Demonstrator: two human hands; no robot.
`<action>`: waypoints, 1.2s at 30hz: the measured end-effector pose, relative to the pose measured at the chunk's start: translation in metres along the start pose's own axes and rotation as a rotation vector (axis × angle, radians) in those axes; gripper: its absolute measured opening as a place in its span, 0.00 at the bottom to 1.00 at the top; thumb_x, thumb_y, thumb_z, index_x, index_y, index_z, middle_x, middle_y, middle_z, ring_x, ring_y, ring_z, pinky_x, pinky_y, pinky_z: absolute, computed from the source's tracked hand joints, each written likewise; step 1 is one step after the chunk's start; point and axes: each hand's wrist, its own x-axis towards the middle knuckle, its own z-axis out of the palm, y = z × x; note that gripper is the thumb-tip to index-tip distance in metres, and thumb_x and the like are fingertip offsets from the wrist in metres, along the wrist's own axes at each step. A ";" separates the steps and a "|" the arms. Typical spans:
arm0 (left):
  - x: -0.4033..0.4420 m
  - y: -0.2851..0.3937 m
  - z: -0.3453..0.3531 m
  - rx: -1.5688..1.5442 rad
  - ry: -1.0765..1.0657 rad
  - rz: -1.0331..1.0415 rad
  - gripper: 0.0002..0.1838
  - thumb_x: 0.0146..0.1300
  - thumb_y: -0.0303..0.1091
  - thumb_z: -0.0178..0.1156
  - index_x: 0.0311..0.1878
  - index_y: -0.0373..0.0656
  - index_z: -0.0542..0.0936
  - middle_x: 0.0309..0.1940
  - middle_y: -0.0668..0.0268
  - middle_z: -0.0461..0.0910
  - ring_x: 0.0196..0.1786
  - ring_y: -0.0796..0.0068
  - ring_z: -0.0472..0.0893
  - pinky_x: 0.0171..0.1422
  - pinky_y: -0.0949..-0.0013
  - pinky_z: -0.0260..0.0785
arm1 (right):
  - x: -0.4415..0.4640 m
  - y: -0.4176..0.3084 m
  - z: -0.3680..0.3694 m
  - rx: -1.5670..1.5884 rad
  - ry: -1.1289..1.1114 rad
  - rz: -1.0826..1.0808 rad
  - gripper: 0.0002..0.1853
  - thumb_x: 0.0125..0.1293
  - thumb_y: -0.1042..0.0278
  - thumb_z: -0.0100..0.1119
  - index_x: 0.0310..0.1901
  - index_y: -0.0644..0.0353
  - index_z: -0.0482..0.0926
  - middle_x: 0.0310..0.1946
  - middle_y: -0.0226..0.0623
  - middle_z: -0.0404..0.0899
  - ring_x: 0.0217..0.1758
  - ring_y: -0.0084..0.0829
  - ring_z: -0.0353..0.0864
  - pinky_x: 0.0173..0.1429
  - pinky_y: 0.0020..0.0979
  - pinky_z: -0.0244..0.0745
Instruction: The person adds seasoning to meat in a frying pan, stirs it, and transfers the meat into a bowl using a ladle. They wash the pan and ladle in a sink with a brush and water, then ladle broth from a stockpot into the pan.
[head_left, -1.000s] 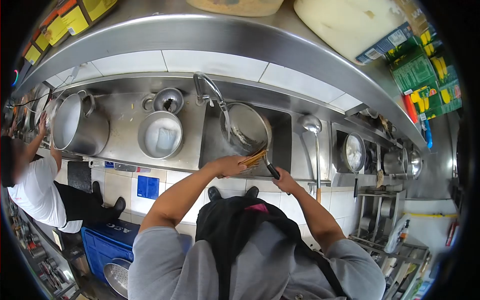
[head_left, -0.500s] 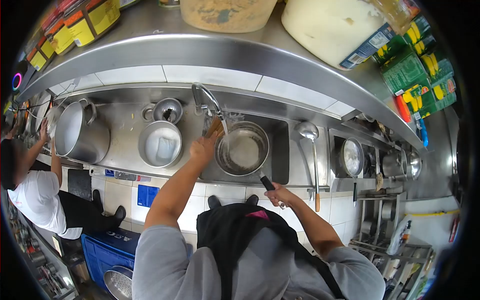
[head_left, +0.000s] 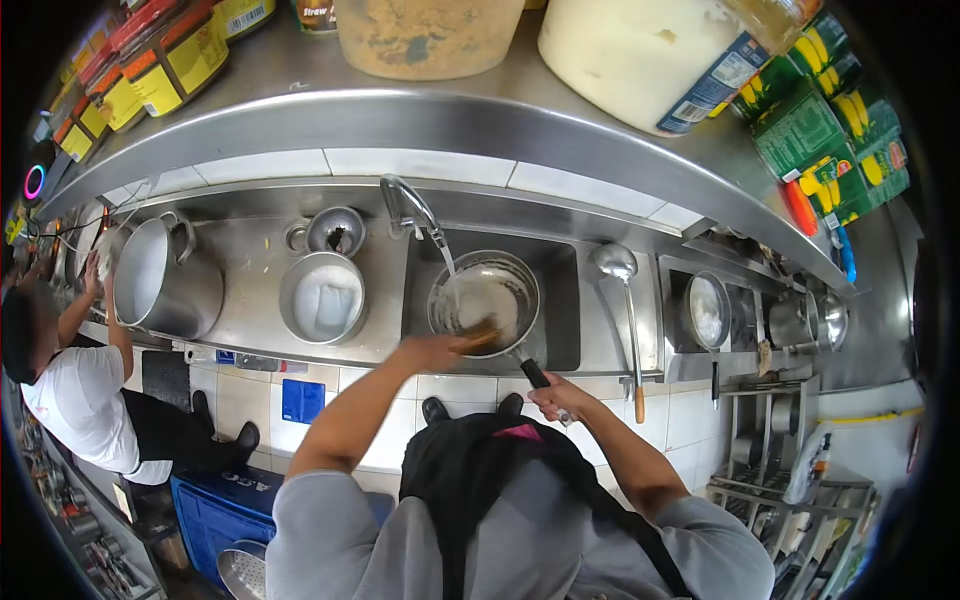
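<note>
In the sink (head_left: 556,270) a round metal pan (head_left: 526,290) sits under the tap (head_left: 425,212), with water running into it. My left hand (head_left: 432,352) is closed on a brown brush, apparently bamboo (head_left: 482,333), whose end is inside the pan near its front wall; motion blurs it. Cloudy water covers the pan's bottom. Closed around the pan's black handle (head_left: 534,372) is my right hand (head_left: 560,397), just in front of the sink edge.
Left of the sink stand a pot with a pale packet in water (head_left: 322,270), a small bowl (head_left: 336,232) and a tall pot (head_left: 165,275). A ladle (head_left: 630,310) lies on the right. A shelf (head_left: 420,112) overhangs the back. Another person (head_left: 90,395) works at far left.
My left hand has brought the brush from the pan's back left rim, beside the tap, down to its front inside wall. My right hand keeps holding the handle.
</note>
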 end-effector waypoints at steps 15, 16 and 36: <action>-0.013 -0.001 -0.044 0.333 -0.128 -0.034 0.29 0.73 0.56 0.49 0.76 0.74 0.63 0.60 0.57 0.81 0.59 0.52 0.82 0.63 0.50 0.74 | 0.012 0.004 -0.026 0.004 -0.025 0.034 0.18 0.67 0.75 0.63 0.44 0.48 0.61 0.16 0.22 0.59 0.12 0.16 0.57 0.14 0.26 0.54; -0.007 -0.005 -0.056 0.332 -0.131 -0.033 0.29 0.73 0.56 0.49 0.76 0.74 0.63 0.60 0.57 0.81 0.59 0.52 0.82 0.63 0.50 0.74 | 0.008 0.005 -0.024 -0.006 -0.023 0.030 0.18 0.67 0.76 0.63 0.43 0.48 0.61 0.16 0.23 0.59 0.12 0.16 0.57 0.14 0.26 0.54; -0.078 -0.082 0.020 0.127 0.653 -0.880 0.47 0.66 0.34 0.59 0.82 0.75 0.46 0.59 0.45 0.71 0.54 0.48 0.82 0.52 0.47 0.79 | 0.003 0.025 -0.018 0.199 -0.038 -0.015 0.14 0.67 0.74 0.64 0.44 0.51 0.66 0.15 0.23 0.61 0.11 0.17 0.60 0.14 0.25 0.55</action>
